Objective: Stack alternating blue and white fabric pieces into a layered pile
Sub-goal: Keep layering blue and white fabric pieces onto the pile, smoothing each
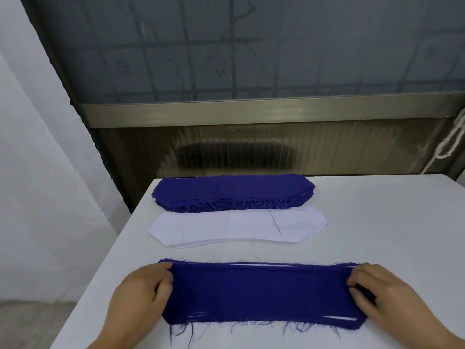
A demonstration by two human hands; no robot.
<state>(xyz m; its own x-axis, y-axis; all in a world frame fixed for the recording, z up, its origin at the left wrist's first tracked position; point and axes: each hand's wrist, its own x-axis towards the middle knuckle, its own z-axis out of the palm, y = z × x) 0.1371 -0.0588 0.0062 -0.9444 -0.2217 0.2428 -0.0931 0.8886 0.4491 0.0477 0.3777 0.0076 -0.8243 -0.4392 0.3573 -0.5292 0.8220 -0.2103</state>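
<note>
Here, left hand (143, 293) and right hand (372, 290) pinching the layered pile's (261, 293) ends — blue on top, white edges showing.

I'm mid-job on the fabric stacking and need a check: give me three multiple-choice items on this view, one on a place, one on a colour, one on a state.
1. Where does the stack of white fabric pieces lie?
A. Between the far stack of dark blue frayed fabric pieces and the near layered pile
B. Behind the far blue stack
C. On the floor

2. What colour is the top piece of the near layered pile?
A. White
B. Dark blue
C. Grey

3. What are the hands doing?
A. Both lifted clear of the white table
B. One holds scissors
C. The left hand and right hand rest on the pile's two ends

Key: 1 A, white sits between the two blues; 2 B, blue on top with white slivers showing at its edges; 3 C, fingers lie on each end.
</note>
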